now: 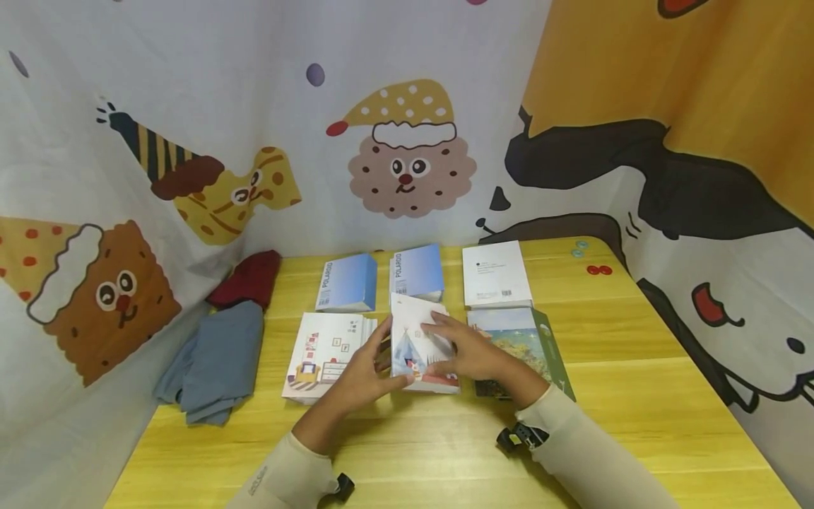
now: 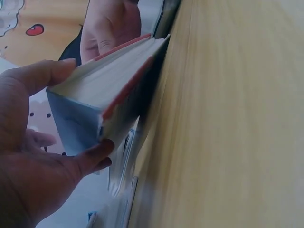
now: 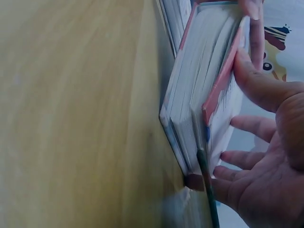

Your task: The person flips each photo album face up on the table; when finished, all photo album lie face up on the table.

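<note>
My left hand [image 1: 364,369] grips the tent book [image 1: 412,345], tilted between the room book [image 1: 326,359] and green book [image 1: 553,346]; my right hand [image 1: 473,348] spreads its fingers over the cover. Seemingly I'm aligning it; next calls for settling it level.

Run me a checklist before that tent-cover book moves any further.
1. Left-hand hold: ok; the left hand grips the tent-cover book at its spine side.
2. Right-hand contact: ok; the right hand has thumb and fingers on the book.
3. Book level: not ok; the wrist views show it tilted.
4. Book fully off the table: cannot tell; its lower edge looks close to the wood.
5. Right arm off the landscape book: cannot tell; they overlap in the head view.
</note>
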Demonstrator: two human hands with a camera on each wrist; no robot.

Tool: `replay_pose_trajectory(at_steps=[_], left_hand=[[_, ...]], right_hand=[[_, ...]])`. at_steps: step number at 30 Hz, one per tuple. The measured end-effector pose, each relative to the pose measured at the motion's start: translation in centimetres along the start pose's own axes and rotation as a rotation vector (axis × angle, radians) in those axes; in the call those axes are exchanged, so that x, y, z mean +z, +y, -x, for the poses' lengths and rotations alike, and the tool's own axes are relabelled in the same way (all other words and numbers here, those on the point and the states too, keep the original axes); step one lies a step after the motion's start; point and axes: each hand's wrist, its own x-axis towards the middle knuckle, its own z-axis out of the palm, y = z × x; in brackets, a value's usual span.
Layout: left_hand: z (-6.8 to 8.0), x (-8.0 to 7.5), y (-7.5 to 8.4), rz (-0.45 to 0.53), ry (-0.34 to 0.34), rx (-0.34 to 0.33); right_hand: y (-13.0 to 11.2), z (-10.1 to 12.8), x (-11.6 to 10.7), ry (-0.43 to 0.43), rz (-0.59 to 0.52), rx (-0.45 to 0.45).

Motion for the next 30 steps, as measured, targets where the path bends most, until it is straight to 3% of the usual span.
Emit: replay_pose_trajectory(at_steps=[5, 14, 22, 30], left_hand=[[0.2, -0.4, -0.2, -0.085, -0.024, -0.047], [0.0, -0.4, -0.6, -0.336, 0.053, -0.097], [0.0, -0.7, -1.0, -0.406, 0.103, -0.071], [-0.4, -1.5, -3.7, -0.521, 0.081, 0.008]], right_hand=[[0.0, 0.0, 0.6, -0.012, 0.016, 0.035], [-0.5, 0.3, 1.4, -0.024, 0.062, 0.033], [-0.9, 0.6, 2.3, -0.019, 0.113, -0.001], [-1.4, 0.6, 2.9, -0.058, 0.222, 0.086]])
